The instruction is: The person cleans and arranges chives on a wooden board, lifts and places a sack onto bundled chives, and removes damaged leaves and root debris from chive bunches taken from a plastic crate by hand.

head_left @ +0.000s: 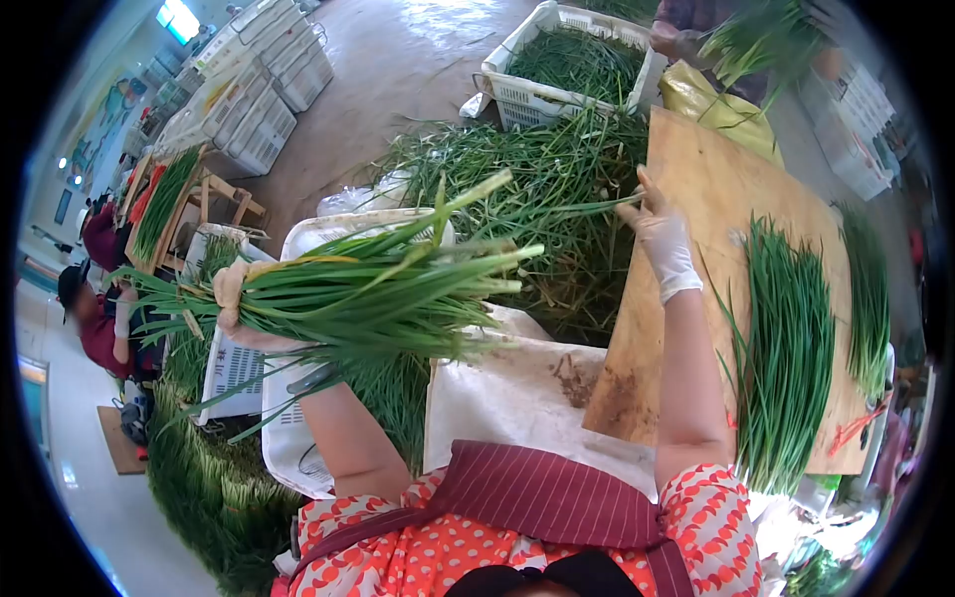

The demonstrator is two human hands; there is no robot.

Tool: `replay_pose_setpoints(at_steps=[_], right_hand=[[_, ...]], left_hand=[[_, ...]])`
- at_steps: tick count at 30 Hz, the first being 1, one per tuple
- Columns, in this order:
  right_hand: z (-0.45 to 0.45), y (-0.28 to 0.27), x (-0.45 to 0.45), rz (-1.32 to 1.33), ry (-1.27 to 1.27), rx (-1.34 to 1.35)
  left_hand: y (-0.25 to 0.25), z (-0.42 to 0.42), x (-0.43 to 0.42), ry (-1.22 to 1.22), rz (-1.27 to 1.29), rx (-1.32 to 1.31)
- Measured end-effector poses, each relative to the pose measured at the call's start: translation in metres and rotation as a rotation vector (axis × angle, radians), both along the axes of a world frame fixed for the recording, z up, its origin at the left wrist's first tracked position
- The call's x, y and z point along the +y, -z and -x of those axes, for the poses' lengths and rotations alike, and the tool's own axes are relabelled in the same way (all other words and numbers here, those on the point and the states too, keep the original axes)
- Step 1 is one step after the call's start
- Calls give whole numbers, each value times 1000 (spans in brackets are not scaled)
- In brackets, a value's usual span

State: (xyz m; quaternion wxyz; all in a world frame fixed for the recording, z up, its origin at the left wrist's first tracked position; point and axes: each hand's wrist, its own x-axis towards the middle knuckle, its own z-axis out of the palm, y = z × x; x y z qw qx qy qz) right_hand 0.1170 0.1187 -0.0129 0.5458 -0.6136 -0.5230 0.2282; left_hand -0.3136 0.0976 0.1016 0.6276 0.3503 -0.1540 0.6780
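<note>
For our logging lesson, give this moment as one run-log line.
left hand: gripping long green leafy bundle | right hand: white-gloved, near flat tan wooden board

bright window [179, 20], pale wall [58, 406], brown floor [338, 124] shining with reflected light, wooden stand [205, 202] at left

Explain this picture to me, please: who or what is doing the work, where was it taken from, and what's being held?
There's no machine here, just a person's two hands. The single picture comes from a camera worn on their head, looking forward and down; its wide lens bends the edges. The left hand grips a thick bunch of long green leaves. The right hand, in a pale glove, reaches past the edge of a wooden board; whether it pinches some thin strands is hard to tell. On the board lies a neat row of greens; beyond the hands is a loose heap.
</note>
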Motion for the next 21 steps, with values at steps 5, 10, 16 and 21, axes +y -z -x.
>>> replay_pose_setpoints(at_steps=[5,10,16,21], right_hand=[[91,-100,-17,156,-843,439],[127,-104,-27,261,-1081,667],[89,-109,-37,245,-969,466],[59,-112,-46,239,-945,412]], left_hand=[[-1,-17,2,121,-28,-7],[0,-26,3,100,38,-22],[10,-13,0,57,178,33],[10,-22,0,23,60,237]])
